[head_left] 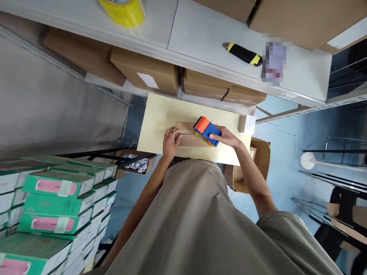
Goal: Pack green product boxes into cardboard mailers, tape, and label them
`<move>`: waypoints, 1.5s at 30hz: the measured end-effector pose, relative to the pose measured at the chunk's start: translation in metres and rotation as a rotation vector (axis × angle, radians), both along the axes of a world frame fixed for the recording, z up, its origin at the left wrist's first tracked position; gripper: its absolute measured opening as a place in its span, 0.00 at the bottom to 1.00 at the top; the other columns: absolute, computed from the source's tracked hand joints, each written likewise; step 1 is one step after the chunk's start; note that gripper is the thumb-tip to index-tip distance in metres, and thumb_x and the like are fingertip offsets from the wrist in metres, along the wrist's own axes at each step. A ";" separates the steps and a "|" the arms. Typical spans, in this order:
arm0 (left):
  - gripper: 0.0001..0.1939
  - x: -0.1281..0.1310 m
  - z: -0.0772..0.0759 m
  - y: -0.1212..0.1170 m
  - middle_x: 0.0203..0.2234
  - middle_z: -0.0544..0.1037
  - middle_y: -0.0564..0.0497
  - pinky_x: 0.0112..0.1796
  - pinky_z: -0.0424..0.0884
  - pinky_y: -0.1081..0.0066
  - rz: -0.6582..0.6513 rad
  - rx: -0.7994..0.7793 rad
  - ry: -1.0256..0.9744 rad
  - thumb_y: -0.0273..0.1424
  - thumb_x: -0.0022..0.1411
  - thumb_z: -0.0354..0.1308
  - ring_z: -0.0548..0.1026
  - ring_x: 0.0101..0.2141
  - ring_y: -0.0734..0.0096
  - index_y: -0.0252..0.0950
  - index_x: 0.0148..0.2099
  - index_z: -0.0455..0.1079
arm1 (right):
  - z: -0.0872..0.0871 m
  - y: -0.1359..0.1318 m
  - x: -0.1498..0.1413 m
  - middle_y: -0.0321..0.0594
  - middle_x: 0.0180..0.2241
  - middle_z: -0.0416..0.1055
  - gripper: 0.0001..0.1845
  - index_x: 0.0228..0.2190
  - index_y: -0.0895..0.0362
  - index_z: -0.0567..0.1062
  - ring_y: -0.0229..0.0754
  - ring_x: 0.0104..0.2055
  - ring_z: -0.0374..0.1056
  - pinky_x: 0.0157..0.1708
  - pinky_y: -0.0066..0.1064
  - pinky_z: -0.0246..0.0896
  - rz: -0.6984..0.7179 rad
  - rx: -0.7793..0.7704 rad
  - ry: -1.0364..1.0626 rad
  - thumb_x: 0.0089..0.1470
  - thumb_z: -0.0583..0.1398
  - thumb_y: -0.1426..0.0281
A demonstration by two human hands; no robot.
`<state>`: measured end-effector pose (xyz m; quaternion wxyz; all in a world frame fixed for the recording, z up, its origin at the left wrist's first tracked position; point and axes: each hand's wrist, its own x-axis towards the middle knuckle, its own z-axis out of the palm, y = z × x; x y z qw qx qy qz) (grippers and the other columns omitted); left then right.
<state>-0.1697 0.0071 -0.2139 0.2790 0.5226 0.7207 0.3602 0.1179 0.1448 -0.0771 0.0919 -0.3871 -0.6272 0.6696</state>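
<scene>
A small brown cardboard box (189, 141) lies on the pale yellow tabletop (156, 114), with a dark seam running along its upper face. At the box's left end, my left hand (171, 141) grips it, fingers and thumb on the edge. My right hand (226, 136) is closed round a blue and orange tape dispenser (208, 130), held tilted over the right half of the box. The dispenser hides part of the box; whether they touch, I cannot tell.
A small white box (247, 124) stands at the table's right end. On the shelf above are a utility knife (243, 54) and a yellow tape roll (124, 13). An open carton (261, 154) is at lower right; green boxes (57, 206) are stacked at lower left.
</scene>
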 end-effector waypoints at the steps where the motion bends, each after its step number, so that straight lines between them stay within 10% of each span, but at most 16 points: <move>1: 0.14 0.001 0.002 0.000 0.65 0.78 0.37 0.72 0.71 0.46 0.002 -0.005 0.005 0.37 0.79 0.60 0.73 0.71 0.47 0.43 0.60 0.80 | -0.002 0.006 -0.010 0.38 0.33 0.77 0.42 0.39 0.55 0.78 0.45 0.34 0.71 0.33 0.34 0.67 0.085 0.016 -0.010 0.50 0.72 0.29; 9: 0.24 0.017 0.054 0.000 0.57 0.84 0.36 0.65 0.77 0.51 0.213 0.058 -0.216 0.47 0.84 0.53 0.81 0.60 0.49 0.38 0.66 0.77 | -0.014 0.035 -0.031 0.36 0.33 0.75 0.37 0.39 0.55 0.78 0.42 0.34 0.69 0.34 0.31 0.64 0.375 0.110 -0.157 0.55 0.71 0.33; 16: 0.31 0.022 0.079 0.018 0.35 0.84 0.44 0.34 0.75 0.66 0.253 -0.165 -0.722 0.63 0.70 0.64 0.81 0.36 0.60 0.38 0.40 0.81 | -0.013 0.048 -0.037 0.36 0.34 0.75 0.37 0.40 0.56 0.78 0.41 0.35 0.68 0.34 0.31 0.63 0.498 0.109 -0.184 0.55 0.72 0.35; 33: 0.10 0.003 0.066 0.025 0.39 0.88 0.45 0.48 0.82 0.63 0.299 -0.089 -0.636 0.37 0.65 0.70 0.84 0.41 0.61 0.35 0.42 0.84 | 0.014 0.047 -0.053 0.37 0.33 0.84 0.32 0.42 0.54 0.79 0.44 0.35 0.81 0.32 0.30 0.74 0.539 -0.103 -0.221 0.58 0.75 0.39; 45: 0.11 -0.038 0.011 0.013 0.24 0.77 0.51 0.33 0.76 0.71 0.486 -0.123 -0.713 0.37 0.62 0.72 0.75 0.28 0.71 0.34 0.37 0.83 | 0.041 0.063 -0.059 0.40 0.30 0.83 0.35 0.38 0.56 0.81 0.43 0.31 0.78 0.32 0.33 0.71 0.626 -0.124 -0.519 0.61 0.71 0.35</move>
